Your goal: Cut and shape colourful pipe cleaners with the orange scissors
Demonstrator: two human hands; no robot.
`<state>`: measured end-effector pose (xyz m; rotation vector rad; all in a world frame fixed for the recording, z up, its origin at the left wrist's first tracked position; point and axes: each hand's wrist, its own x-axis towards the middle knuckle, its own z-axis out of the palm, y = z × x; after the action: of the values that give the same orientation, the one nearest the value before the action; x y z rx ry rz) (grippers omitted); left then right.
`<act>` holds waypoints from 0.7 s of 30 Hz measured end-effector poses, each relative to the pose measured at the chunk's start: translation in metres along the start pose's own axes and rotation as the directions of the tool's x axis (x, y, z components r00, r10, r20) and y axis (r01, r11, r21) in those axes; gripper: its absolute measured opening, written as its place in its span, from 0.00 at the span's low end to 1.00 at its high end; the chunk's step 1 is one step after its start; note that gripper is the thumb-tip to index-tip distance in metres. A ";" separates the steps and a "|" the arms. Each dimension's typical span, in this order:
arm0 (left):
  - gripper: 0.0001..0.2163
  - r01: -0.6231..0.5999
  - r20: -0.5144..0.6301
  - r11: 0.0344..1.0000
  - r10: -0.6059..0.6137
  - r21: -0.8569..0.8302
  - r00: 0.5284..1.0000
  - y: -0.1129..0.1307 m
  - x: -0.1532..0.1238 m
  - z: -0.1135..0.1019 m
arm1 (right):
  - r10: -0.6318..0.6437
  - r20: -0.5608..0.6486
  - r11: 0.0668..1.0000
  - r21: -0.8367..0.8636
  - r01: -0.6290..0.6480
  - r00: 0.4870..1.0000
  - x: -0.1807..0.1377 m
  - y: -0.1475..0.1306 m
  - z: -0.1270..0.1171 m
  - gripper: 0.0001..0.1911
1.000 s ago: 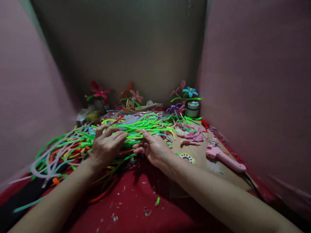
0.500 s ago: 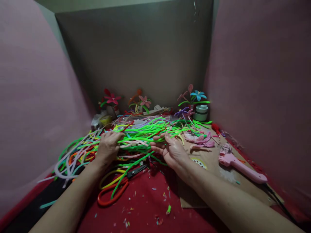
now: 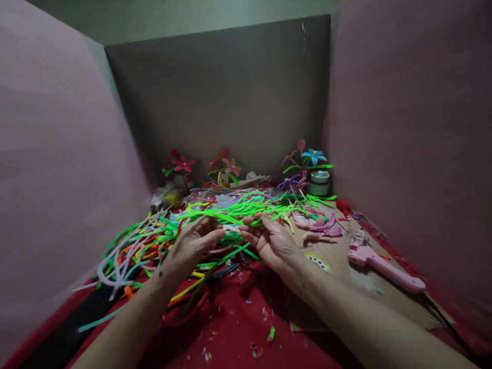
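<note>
A tangled heap of bright green pipe cleaners (image 3: 238, 207) lies in front of me, with white, yellow, red and lilac ones mixed in. At its near edge, my left hand (image 3: 196, 241) is open, thumb held away from the bent fingers, whose tips are hidden among the stems. Palm up, my right hand (image 3: 274, 241) has its thumb and curled fingers closed loosely around some green stems. Below my left hand lies a pair of scissors (image 3: 188, 297) with red and yellow handles, partly covered by stems and my forearm.
To the right, a pink glue gun (image 3: 384, 269) with a black cord lies on a cardboard sheet (image 3: 311, 310), near pink petal pieces (image 3: 323, 225). Pipe-cleaner flowers (image 3: 314, 156) and a lidded pot (image 3: 319, 183) stand at the back. Scraps litter the red cloth (image 3: 230, 338).
My left hand has moved right, closer to my right hand, and its thumb has swung out from the stems. My right hand keeps nearly the same place and pose. The view has tilted up slightly.
</note>
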<state>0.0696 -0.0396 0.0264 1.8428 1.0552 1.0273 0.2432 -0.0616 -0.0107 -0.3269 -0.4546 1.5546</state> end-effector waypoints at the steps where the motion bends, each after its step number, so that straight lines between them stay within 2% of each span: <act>1: 0.10 0.065 0.017 0.986 -0.063 -0.157 0.998 0.001 -0.002 0.005 | 0.007 0.026 1.000 -0.014 -0.007 1.000 -0.001 0.002 0.000 0.05; 3: 0.12 0.140 0.040 0.915 -0.135 -0.379 0.990 -0.001 -0.003 0.012 | 0.023 0.062 0.999 -0.037 -0.021 0.998 -0.004 0.005 -0.001 0.03; 6: 0.12 0.175 0.055 0.824 -0.173 -0.539 0.983 -0.009 -0.001 0.015 | 0.065 0.107 0.995 -0.077 -0.056 0.992 -0.008 0.008 -0.001 0.03; 9: 0.11 0.189 0.028 0.759 -0.219 -0.623 0.975 -0.017 0.001 0.013 | 0.081 0.126 0.993 -0.092 -0.070 0.989 -0.009 0.009 -0.001 0.04; 14: 0.11 0.190 0.026 0.673 -0.245 -0.715 0.969 -0.019 0.002 0.008 | 0.065 0.090 0.997 -0.037 -0.062 0.994 -0.007 0.011 -0.004 0.05; 18: 0.08 0.162 0.007 0.654 -0.234 -0.739 0.972 -0.017 0.002 0.006 | 0.048 0.009 0.999 0.022 -0.048 0.999 -0.004 0.008 -0.005 0.03; 21: 0.06 0.097 -0.088 0.625 -0.258 -0.775 0.962 -0.016 0.004 0.004 | 0.040 -0.078 0.999 0.039 -0.037 0.996 -0.002 0.005 -0.005 0.07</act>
<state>0.0706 -0.0308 0.0122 0.9253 0.7027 1.2885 0.2408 -0.0632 -0.0173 -0.3678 -0.3591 1.5800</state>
